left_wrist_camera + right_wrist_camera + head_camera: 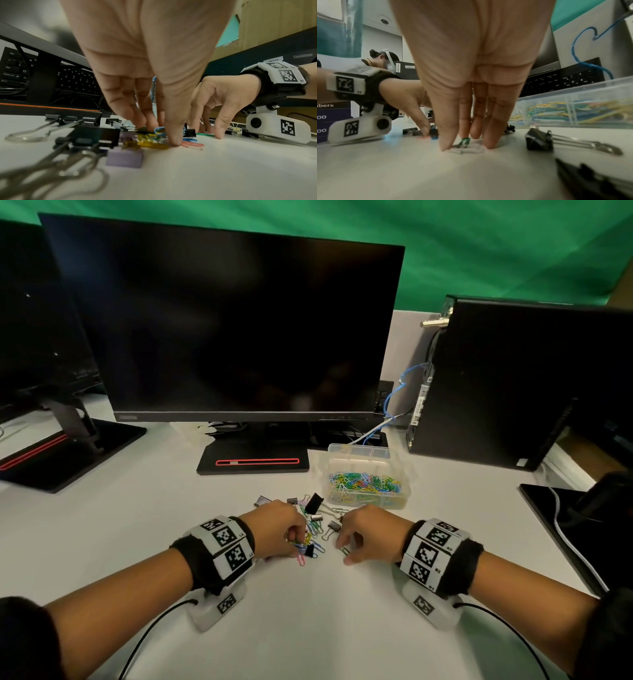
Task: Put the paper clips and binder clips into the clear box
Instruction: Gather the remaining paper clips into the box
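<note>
Paper clips (310,537) and binder clips (314,503) were heaped mid-tabletop (308,628), before the clear box (368,484). A cluster was pinched by the left hand (279,530); a green clip (344,550) was pinched by the right hand (368,532).

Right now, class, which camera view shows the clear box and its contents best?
The head view: the whole clear box shows from above, open, coloured paper clips heaped inside. The right wrist view shows only part of its side wall, low and blurred. The left wrist view does not show it.
</note>
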The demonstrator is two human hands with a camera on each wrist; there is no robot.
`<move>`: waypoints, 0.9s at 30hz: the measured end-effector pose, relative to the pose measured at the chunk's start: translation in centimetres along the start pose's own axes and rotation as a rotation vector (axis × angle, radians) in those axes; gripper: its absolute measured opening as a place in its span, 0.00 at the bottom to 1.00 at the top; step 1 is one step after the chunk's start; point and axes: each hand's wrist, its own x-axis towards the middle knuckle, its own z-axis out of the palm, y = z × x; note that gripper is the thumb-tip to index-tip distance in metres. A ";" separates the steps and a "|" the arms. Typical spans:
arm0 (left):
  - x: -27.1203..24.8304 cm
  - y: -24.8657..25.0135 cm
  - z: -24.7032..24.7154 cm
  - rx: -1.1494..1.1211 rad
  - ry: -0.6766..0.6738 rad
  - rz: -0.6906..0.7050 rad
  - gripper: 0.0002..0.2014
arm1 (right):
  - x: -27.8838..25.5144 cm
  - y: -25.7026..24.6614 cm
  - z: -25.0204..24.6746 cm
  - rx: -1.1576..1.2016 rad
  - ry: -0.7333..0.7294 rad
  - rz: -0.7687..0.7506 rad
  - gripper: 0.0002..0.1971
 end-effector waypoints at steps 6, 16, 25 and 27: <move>-0.2 -0.1 0.0 0.036 0.022 0.016 0.07 | -0.8 0.7 0.2 0.048 -0.012 0.042 0.23; 0.2 0.3 -0.3 -0.015 0.051 0.025 0.07 | -1.0 0.3 0.2 0.120 -0.054 0.017 0.05; 0.7 -0.4 -1.0 -0.279 0.069 -0.044 0.04 | -1.5 0.7 0.8 0.155 -0.041 0.056 0.07; 0.7 -0.4 -1.3 -0.332 0.078 -0.046 0.02 | -1.6 0.8 0.8 0.143 -0.058 0.066 0.07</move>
